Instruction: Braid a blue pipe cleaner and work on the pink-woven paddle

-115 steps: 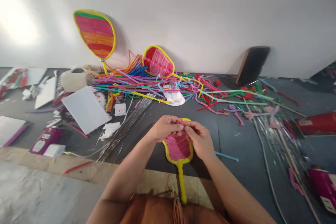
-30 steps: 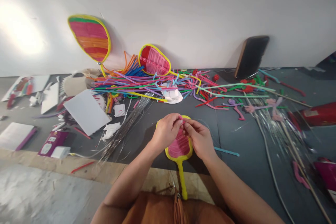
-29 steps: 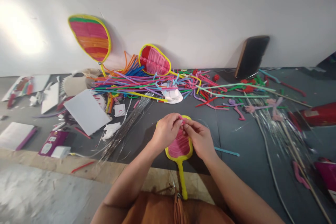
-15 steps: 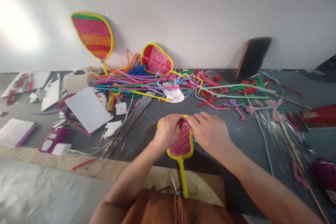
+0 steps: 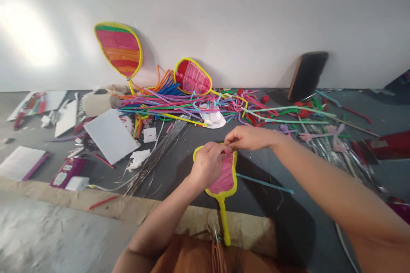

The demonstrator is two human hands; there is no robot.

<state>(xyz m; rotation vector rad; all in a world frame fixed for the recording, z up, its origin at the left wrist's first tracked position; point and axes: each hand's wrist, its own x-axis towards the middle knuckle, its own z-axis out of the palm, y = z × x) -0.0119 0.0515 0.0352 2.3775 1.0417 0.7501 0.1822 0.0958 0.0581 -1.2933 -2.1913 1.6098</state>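
A fan-shaped craft piece (image 5: 224, 179) with a yellow pipe-cleaner rim, a pink fill and a yellow handle lies in front of me, its handle pointing toward my body. Over its upper part, the closed fingers of my left hand (image 5: 208, 164) pinch a small bit of pink pipe cleaner (image 5: 228, 150). From the right, my right hand (image 5: 246, 137) comes in with its fingertips pinched at the same pink bit. The two hands almost touch and hide part of the yellow rim. A light blue pipe cleaner (image 5: 265, 182) extends right from beside the fan.
Two finished-looking fans (image 5: 120, 49) lean at the wall. Across the back runs a heap of coloured pipe cleaners (image 5: 173, 100). Thin wires (image 5: 153, 151), a white card (image 5: 110, 134) and a purple box (image 5: 68, 170) lie left. A phone (image 5: 307, 76) stands right; scissors (image 5: 218, 251) are near my lap.
My right hand has shifted up, its forearm swinging higher and more sideways, which uncovers the light blue pipe cleaner. The left hand stays by the fan's top. The view has tilted slightly.
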